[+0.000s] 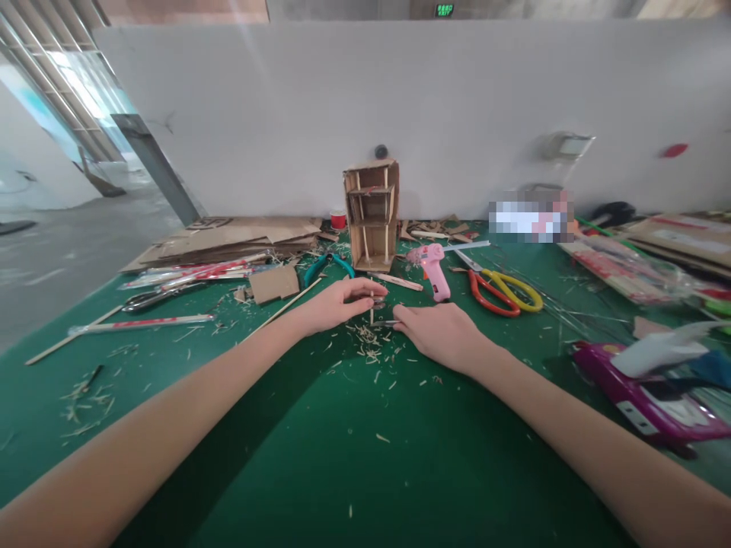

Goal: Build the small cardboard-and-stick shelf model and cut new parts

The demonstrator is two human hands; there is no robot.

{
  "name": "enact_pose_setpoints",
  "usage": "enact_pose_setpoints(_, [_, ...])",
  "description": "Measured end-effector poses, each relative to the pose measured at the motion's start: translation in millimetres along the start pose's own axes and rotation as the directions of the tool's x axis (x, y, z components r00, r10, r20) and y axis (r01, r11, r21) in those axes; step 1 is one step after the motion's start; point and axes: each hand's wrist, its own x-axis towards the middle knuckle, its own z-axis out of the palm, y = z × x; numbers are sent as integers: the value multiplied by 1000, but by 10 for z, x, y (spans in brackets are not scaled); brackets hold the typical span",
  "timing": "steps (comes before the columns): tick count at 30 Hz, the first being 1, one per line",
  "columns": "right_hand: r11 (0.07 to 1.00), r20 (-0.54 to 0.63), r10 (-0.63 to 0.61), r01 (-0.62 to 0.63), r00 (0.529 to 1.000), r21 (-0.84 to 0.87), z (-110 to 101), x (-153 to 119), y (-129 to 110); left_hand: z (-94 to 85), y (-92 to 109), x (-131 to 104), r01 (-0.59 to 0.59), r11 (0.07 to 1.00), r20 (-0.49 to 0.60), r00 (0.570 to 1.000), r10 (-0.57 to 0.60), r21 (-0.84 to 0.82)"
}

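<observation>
My left hand is closed, its fingertips pinching a short thin wooden stick held upright over the table. My right hand is closed around a small knife, whose thin metal blade points left, near the lower end of the stick. The knife's handle is hidden in the fist. Pale wood shavings lie scattered below both hands. Just behind them stands a small cardboard shelf unit with thin sticks as front posts. A pink glue gun lies beyond my right hand.
Scissors with red and yellow handles lie to the right, near a purple power strip. Teal-handled pliers, a cardboard piece and wrapped sticks are on the left. Flat cardboard sheets lie along the white wall.
</observation>
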Motion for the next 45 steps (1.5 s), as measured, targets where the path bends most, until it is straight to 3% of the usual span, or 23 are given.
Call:
enact_pose_setpoints(5, [996, -118, 75, -79, 990, -32, 29, 16, -19, -29, 4, -15, 48, 984, -16, 999, -46, 171])
enact_pose_setpoints(10, [1000, -42, -29, 29, 999, 5, 35, 20, -13, -50, -47, -14, 28, 992, 3, 1000, -29, 125])
enact_pose_setpoints(15, [996, -97, 78, -81, 992, -34, 44, 35, -11, -42, -71, -2, 23, 992, -1, 1000, -23, 121])
enact_pose_setpoints(22, [999, -36, -29, 30, 999, 12, 13, 7, -28, -44, -33, -13, 8, 995, 36, 999, -12, 104])
enact_pose_setpoints(27, [995, -79, 88, -91, 993, -41, 33, 47, -26, -65, -86, -6, -14, 991, 42, 999, 8, 130])
enact_pose_setpoints(32, [1000, 7, -21, 21, 1000, 9, 45, 36, -2, -82, -95, -14, -2, 995, 62, 998, -4, 99])
enact_pose_setpoints(38, [998, -99, 63, -65, 993, -16, 51, 44, -16, -65, -28, -16, -3, 982, 24, 1000, -1, 190])
enact_pose_setpoints(45, [1000, -16, -21, 21, 1000, 6, 51, 15, -2, -39, 12, 0, 4, 987, 32, 999, -9, 162])
